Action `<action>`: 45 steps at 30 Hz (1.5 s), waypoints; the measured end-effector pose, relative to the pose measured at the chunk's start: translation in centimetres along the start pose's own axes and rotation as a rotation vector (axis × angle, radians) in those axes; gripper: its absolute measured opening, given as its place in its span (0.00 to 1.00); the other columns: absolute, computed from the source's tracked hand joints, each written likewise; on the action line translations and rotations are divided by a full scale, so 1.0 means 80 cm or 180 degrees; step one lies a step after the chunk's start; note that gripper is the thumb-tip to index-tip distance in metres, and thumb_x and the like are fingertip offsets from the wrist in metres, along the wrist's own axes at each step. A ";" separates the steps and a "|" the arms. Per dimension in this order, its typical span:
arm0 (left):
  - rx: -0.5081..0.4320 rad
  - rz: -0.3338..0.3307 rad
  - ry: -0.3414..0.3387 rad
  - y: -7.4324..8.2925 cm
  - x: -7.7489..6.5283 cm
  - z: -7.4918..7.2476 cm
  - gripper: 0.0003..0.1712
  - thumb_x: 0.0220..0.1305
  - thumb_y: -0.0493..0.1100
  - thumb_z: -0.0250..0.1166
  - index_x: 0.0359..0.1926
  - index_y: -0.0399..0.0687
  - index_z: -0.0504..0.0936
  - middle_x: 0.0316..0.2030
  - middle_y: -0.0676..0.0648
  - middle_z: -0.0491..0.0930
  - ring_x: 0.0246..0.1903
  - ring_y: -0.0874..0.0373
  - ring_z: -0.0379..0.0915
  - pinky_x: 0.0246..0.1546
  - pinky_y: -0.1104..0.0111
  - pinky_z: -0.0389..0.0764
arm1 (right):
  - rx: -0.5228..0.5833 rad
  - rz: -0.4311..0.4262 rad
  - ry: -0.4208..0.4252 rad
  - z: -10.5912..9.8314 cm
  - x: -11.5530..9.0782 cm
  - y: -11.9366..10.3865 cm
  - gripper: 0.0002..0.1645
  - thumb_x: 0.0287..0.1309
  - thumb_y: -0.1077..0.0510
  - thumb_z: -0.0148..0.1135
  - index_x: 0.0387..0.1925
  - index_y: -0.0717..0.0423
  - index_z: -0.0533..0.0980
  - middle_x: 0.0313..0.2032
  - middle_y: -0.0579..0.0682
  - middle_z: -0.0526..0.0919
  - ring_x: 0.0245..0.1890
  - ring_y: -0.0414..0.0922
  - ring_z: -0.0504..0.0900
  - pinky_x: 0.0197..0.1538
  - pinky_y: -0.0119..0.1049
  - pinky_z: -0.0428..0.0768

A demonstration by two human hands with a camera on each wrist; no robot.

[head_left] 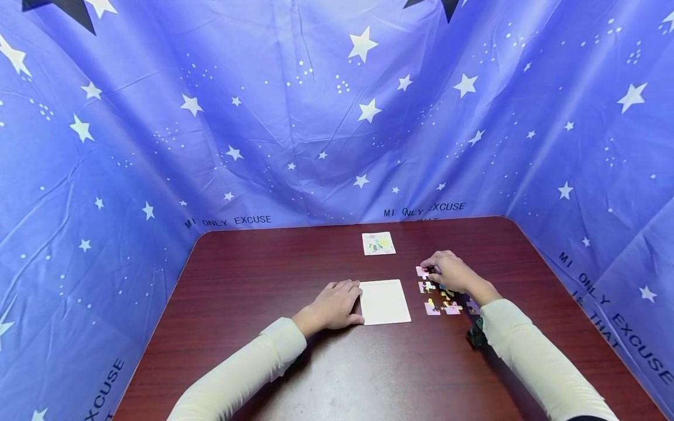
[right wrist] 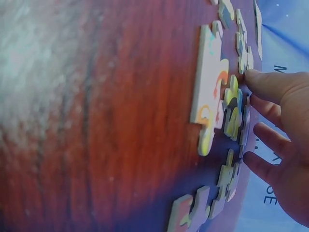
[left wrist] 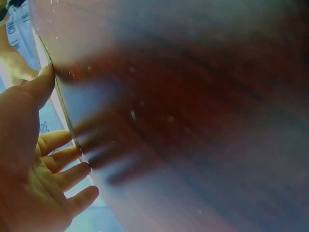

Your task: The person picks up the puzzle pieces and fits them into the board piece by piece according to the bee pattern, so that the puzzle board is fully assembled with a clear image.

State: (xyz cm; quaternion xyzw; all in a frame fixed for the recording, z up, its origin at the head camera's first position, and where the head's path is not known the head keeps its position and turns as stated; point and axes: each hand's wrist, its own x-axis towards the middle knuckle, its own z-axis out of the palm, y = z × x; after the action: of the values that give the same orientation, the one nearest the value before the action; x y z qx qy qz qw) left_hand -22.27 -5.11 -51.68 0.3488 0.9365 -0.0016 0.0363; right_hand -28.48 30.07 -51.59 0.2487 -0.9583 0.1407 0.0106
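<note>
My left hand [head_left: 337, 305] rests at the left edge of a white square board [head_left: 385, 303]; its fingertips and thumb touch that side. In the left wrist view the left hand [left wrist: 48, 159] has thumb and fingers spread along the board's edge. My right hand [head_left: 454, 273] is low over several loose jigsaw pieces, fingers lightly bent. Its thumb and index finger are at the far-left piece [head_left: 421, 271]. In the right wrist view the right hand [right wrist: 282, 125] has thumb and fingertips right at the farther pieces; nothing shows between them. Nearer lies a pink-and-yellow jigsaw piece [right wrist: 207, 92].
A small picture card [head_left: 378, 243] lies farther back, beyond the white board. More pieces, such as a pink one [head_left: 451, 307], lie under and in front of the right hand. Blue starry cloth [head_left: 316, 134] surrounds the dark red wooden table [head_left: 253, 263] on three sides.
</note>
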 end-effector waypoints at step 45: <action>0.0034 -0.0031 -0.0082 0.003 -0.004 0.000 0.39 0.63 0.73 0.61 0.62 0.51 0.73 0.74 0.45 0.66 0.73 0.50 0.63 0.67 0.53 0.73 | 0.0231 -0.0415 0.0207 0.016 0.022 -0.022 0.11 0.57 0.59 0.72 0.43 0.54 0.86 0.43 0.52 0.88 0.52 0.59 0.81 0.61 0.58 0.74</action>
State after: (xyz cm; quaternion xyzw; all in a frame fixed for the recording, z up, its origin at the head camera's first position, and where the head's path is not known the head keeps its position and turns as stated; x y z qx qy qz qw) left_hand -21.87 -5.09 -51.66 0.3444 0.9376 -0.0114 0.0465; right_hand -29.14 27.44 -52.18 0.3060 -0.9335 0.1823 0.0419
